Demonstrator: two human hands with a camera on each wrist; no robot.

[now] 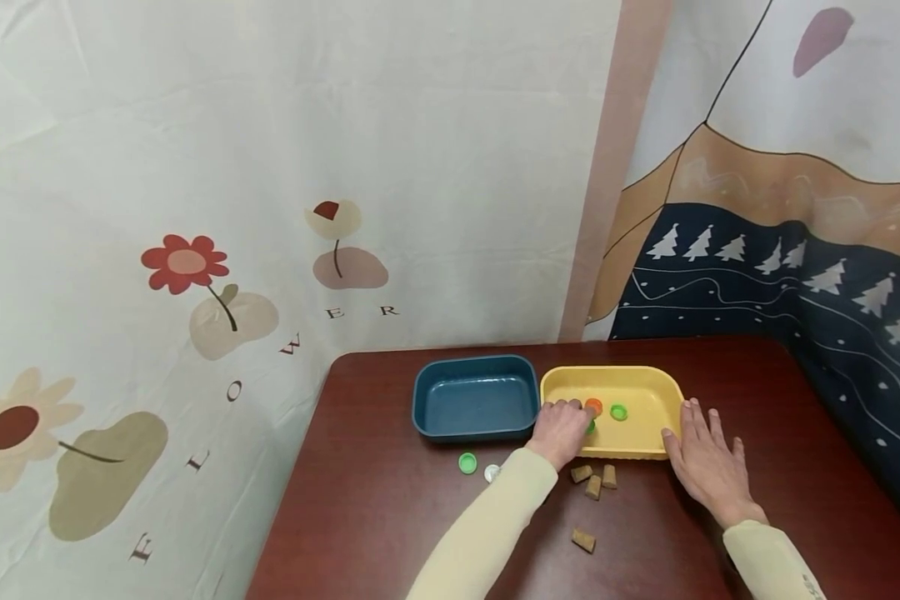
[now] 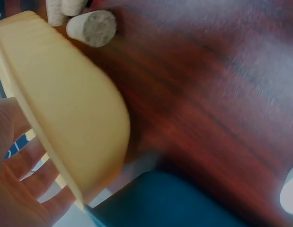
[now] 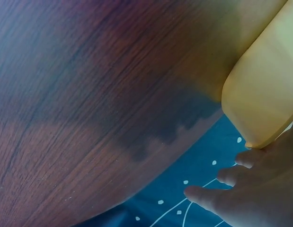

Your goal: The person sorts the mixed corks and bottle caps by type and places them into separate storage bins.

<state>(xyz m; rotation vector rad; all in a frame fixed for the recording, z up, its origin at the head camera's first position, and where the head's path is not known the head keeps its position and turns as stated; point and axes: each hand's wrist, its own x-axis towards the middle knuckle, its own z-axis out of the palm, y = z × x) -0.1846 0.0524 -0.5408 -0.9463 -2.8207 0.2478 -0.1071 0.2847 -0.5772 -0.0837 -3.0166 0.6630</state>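
My left hand (image 1: 561, 429) reaches over the front left corner of a yellow tray (image 1: 645, 454), its fingers curled. A green bottle cap (image 1: 591, 427) shows at its fingertips, partly hidden, pinched between finger and thumb. Beside those fingers an orange cap (image 1: 594, 406) lies inside the tray, with another green cap (image 1: 618, 412) to its right. In the left wrist view the fingers (image 2: 39, 182) pass behind the tray's rim, tips hidden. My right hand (image 1: 708, 462) rests against the tray's right side, fingers straight and spread.
A dark blue tray (image 1: 476, 436) stands left of the yellow one. In front of it lie a green cap (image 1: 467, 462) and a white cap (image 1: 492, 473). Several corks (image 1: 594, 487) sit before the yellow tray, one cork (image 1: 583, 540) nearer me. A printed cloth (image 1: 457, 167) hangs behind the table.
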